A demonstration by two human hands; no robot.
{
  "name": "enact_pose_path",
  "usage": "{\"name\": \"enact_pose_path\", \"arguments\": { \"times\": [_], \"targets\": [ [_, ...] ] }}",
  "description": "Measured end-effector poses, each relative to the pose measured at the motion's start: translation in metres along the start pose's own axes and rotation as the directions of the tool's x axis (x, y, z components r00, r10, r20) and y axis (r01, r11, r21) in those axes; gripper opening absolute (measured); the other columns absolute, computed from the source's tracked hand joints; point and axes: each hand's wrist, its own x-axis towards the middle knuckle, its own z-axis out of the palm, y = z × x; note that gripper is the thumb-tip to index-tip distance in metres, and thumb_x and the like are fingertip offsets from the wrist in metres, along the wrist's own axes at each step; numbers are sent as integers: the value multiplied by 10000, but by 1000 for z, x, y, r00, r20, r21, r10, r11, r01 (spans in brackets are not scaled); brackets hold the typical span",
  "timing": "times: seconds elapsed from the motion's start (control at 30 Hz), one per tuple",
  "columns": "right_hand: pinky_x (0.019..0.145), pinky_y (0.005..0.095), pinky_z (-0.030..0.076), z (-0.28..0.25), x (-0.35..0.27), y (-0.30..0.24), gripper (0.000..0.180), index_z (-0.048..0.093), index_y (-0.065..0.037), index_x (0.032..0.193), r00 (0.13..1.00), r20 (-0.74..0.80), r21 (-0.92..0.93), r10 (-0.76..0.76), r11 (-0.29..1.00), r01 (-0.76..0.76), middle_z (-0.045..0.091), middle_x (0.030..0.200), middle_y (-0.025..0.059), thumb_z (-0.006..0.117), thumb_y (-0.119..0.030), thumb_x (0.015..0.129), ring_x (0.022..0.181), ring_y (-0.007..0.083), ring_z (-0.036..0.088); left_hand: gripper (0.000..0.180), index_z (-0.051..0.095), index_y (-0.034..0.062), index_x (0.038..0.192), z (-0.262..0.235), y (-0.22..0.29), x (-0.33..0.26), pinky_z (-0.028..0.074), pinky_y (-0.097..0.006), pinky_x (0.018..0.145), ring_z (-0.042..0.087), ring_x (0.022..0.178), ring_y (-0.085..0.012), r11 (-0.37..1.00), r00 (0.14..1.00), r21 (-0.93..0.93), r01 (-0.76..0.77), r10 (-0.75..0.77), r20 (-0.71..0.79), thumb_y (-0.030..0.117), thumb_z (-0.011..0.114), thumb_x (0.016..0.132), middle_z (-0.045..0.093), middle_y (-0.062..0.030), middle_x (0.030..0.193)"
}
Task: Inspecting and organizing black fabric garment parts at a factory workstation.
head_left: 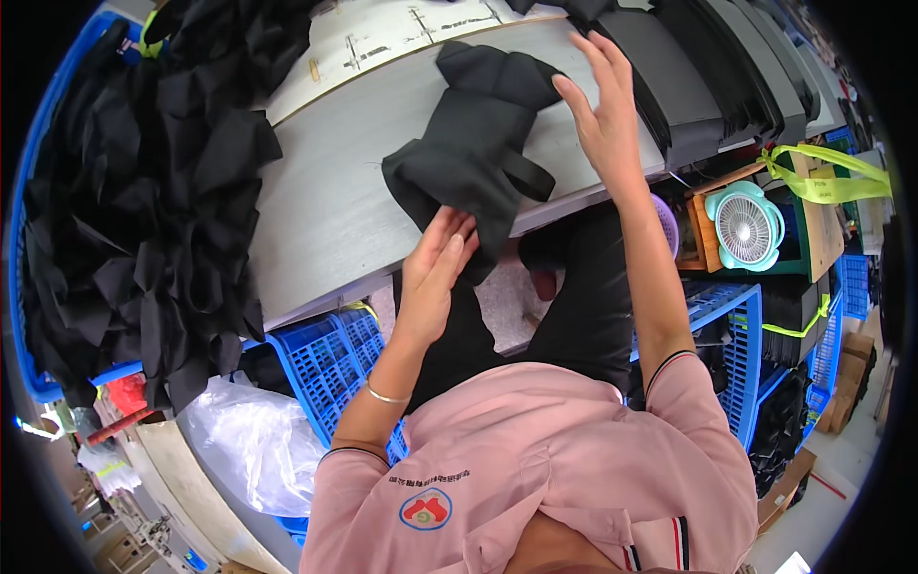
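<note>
A black fabric piece (475,129), sewn and folded with a loop of strap at its right side, lies on the grey table (330,182). Its near end droops over the table's front edge. My left hand (437,273) is at that near end, fingers and thumb closed together on the fabric's edge; the fingertips are partly hidden. Beside the far right end of the piece, my right hand (607,120) is raised with thumb and fingers apart, holding nothing.
A blue crate (27,277) heaped with black fabric pieces (153,201) stands at the left. Stacked black and grey panels (703,91) lie at the far right. A turquoise fan (746,230) and a blue basket (741,354) sit right of my legs; clear plastic (253,440) lies lower left.
</note>
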Motion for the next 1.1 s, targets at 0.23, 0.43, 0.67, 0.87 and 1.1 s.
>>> {"name": "enact_pose_path", "arguments": {
  "times": [0.23,0.43,0.67,0.87,1.1],
  "targets": [
    [749,252,515,-23,-115,-53,201,652,49,1072,760,164,418,628,654,-631,677,897,98,555,-121,1029,786,133,666,309,627,-19,1219,-28,38,26,543,-287,809,653,967,-129,927,938,213,-308,333,-93,226,571,1038,687,-89,1111],
    [809,250,509,-1,-128,-67,361,589,23,1261,610,601,692,516,45,-720,684,1046,53,687,-141,954,914,102,641,374,610,24,1283,6,41,64,513,-313,946,641,1071,-132,995,962,-87,37,-12,274,290,604,1021,680,-65,1183],
    [568,153,380,-2,-104,-36,228,655,-21,1102,607,460,551,648,328,-767,624,770,-53,699,-42,879,594,7,489,422,580,26,1318,19,33,73,537,-355,986,660,1122,-192,770,772,-383,510,-214,598,296,636,998,674,-90,1254],
    [655,205,419,-10,-88,-20,226,624,-8,1090,745,305,383,594,639,-667,619,830,-3,637,-28,865,734,45,531,252,663,30,1157,19,32,90,565,-317,902,687,1001,-154,899,833,-210,385,-240,499,127,715,930,712,-74,1128],
    [874,335,498,-24,-90,-8,598,480,-31,1430,466,819,572,334,-408,-712,624,1312,99,704,-222,909,1125,206,627,246,691,5,1083,3,32,83,583,-294,830,707,888,-149,989,958,-9,147,-140,252,-68,715,849,734,-75,998]
  ]
}}
